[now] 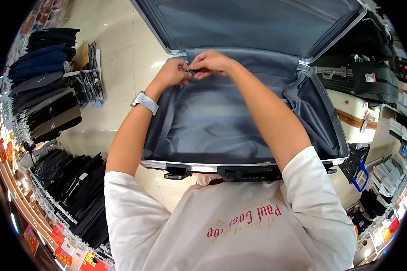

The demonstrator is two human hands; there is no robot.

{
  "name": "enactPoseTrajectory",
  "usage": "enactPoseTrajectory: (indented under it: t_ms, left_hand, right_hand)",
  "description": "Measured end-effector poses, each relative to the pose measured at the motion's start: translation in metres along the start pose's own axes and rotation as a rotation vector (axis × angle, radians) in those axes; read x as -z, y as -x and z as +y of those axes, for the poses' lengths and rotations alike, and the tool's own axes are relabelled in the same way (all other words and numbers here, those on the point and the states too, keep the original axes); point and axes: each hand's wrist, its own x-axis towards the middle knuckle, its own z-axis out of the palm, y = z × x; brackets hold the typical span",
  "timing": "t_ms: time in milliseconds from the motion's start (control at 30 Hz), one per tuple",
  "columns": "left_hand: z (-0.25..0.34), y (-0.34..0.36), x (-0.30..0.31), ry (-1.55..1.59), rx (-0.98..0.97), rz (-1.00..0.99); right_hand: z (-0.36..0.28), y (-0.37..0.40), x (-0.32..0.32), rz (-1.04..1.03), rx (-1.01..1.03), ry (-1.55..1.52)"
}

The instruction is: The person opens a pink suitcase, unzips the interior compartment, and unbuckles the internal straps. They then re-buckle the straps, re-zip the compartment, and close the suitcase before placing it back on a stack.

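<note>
An open suitcase (203, 122) with a dark grey fabric lining lies in front of me, its lid (239, 27) raised at the far side. At its far left corner, near the hinge, my left hand (172, 73) and my right hand (209, 64) are close together. Both have their fingers pinched on a small dark piece (191, 71), perhaps a strap end or buckle, mostly covered by the fingertips. My left wrist wears a watch with a light band (145, 103). Black latches (178, 173) line the suitcase's near edge.
Racks of dark folded trousers (40, 63) and more dark clothes (72, 194) stand at the left. On the right are a dark green suitcase (332, 71), a black bag (375, 81) and a cream-and-brown case (355, 110). Pale floor tiles (122, 45) show between.
</note>
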Motion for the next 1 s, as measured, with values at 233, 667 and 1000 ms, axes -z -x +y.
enactPoseTrajectory:
  t_ms: [233, 667, 1000]
  left_hand:
    - [0.000, 0.002, -0.001, -0.163, -0.184, 0.148]
    - [0.000, 0.001, 0.000, -0.083, -0.147, 0.127]
    - [0.008, 0.008, 0.006, -0.031, 0.120, -0.057]
  right_hand:
    - [0.004, 0.001, 0.016, -0.024, 0.011, 0.023]
    - [0.011, 0.002, 0.024, 0.000, 0.038, -0.066]
    - [0.009, 0.007, 0.028, -0.059, 0.059, -0.079]
